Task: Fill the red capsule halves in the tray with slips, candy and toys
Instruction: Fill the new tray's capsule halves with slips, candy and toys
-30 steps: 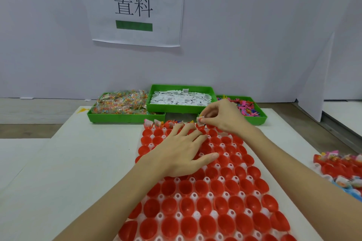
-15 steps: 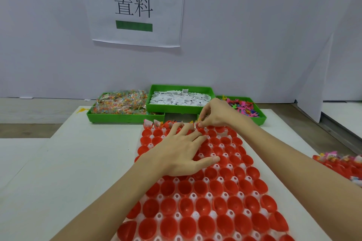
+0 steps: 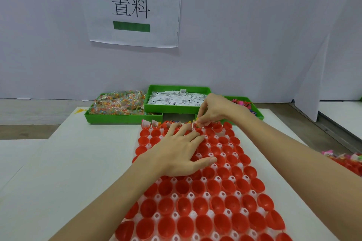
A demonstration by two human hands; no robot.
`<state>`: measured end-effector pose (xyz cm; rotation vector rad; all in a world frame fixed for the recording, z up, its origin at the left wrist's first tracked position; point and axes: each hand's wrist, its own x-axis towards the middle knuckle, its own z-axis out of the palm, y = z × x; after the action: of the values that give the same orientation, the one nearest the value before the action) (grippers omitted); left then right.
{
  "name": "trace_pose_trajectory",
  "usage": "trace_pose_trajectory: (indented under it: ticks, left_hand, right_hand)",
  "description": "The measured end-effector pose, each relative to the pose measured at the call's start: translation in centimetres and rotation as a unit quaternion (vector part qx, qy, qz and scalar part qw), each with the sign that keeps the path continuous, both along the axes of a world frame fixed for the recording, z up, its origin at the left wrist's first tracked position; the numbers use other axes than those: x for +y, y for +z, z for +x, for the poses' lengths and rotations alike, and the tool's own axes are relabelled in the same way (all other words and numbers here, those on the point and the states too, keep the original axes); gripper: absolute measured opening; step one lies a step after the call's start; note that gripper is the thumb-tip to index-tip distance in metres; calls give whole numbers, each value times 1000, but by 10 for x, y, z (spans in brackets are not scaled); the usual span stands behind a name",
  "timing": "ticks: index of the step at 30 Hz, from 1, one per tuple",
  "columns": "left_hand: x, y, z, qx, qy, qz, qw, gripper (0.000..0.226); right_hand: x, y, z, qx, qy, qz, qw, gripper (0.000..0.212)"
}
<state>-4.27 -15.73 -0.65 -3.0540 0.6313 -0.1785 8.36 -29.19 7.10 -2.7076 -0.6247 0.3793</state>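
Note:
A white tray [image 3: 228, 165] full of open red capsule halves [image 3: 201, 208] runs from the table's middle toward me. A few halves in the far row [image 3: 154, 123] hold slips and coloured bits. My left hand [image 3: 181, 151] lies flat on the tray's upper part, fingers spread. My right hand [image 3: 212, 110] is at the far row, fingertips pinched on a small slip and candy piece over a capsule half. Behind stand three green bins: candy packets [image 3: 119, 103], white slips [image 3: 176, 99], and toys [image 3: 244, 103] partly hidden by my right hand.
A paper sign [image 3: 131, 8] hangs on the white wall behind the bins. Another tray of filled red capsules [image 3: 350, 162] shows at the right edge. The white table [image 3: 78, 162] meets a wooden floor strip at the left and back.
My right hand has moved forward and down to the tray's far row with the small piece pinched. My left hand has stayed pressed on the tray.

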Motion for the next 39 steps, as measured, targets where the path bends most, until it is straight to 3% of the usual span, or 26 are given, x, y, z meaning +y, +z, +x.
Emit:
trace_pose_trajectory:
  ticks: [3, 7, 10, 14, 18, 21, 25, 27, 31, 34, 39]
  left_hand:
    - [0, -1, 0, -7, -1, 2, 1000, 95]
    - [1, -1, 0, 0, 1, 2, 1000, 96]
    - [1, -1, 1, 5, 2, 4, 1000, 94]
    - [1, 0, 0, 9, 2, 2, 1000, 91]
    - [0, 0, -1, 6, 1, 7, 1000, 94]
    - [0, 0, 0, 1, -2, 9, 1000, 94]
    - [1, -2, 1, -5, -2, 9, 1000, 94]
    - [1, -3, 1, -5, -3, 9, 1000, 95]
    - [1, -2, 1, -7, -4, 8, 1000, 96]
    - [0, -2, 1, -10, -4, 8, 1000, 95]
    - [0, -1, 0, -7, -3, 10, 1000, 95]
  right_hand:
    - [5, 1, -2, -17, 10, -36, 999, 7]
    - [12, 2, -4, -48, 11, -93, 994, 24]
    - [15, 0, -4, -49, -4, -106, 993, 39]
    - [17, -3, -4, -56, -19, -113, 992, 44]
    - [13, 3, -6, -36, -8, -102, 994, 41]
    - [1, 6, -5, -12, -5, -26, 1000, 31]
    - [-20, 7, 1, -44, -31, 70, 996, 19]
    - [-34, 4, 3, -68, -15, 54, 996, 16]
    - [-57, -16, -2, -99, 44, -38, 993, 30]
    - [-66, -27, -6, -125, 55, -35, 990, 37]
    - [-69, -34, -15, -166, 67, -31, 983, 31]
